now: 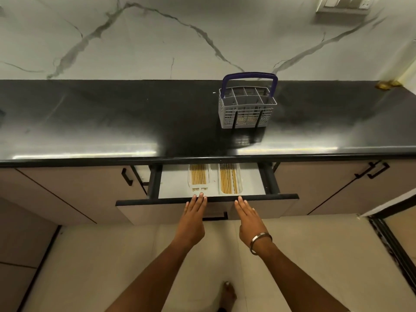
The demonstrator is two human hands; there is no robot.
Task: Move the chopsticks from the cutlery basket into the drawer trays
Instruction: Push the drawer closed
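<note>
A grey cutlery basket (245, 108) with a dark blue handle stands on the black counter, its compartments showing no chopsticks from above. Below, a drawer (207, 198) stands partly open. Inside lie two white trays, the left tray (199, 176) and the right tray (230, 179), each holding several wooden chopsticks laid lengthwise. My left hand (194, 212) is flat with fingers together, its fingertips over the drawer's front edge. My right hand (248, 216) is flat too, fingertips against the drawer front, a metal bangle on the wrist. Neither hand holds anything.
The black counter (112, 122) runs the width of the view under a marble wall. Cabinet doors with black handles (126, 176) flank the drawer. A bare foot (228, 293) stands on the tiled floor below. A dark door frame (394, 248) is at the right.
</note>
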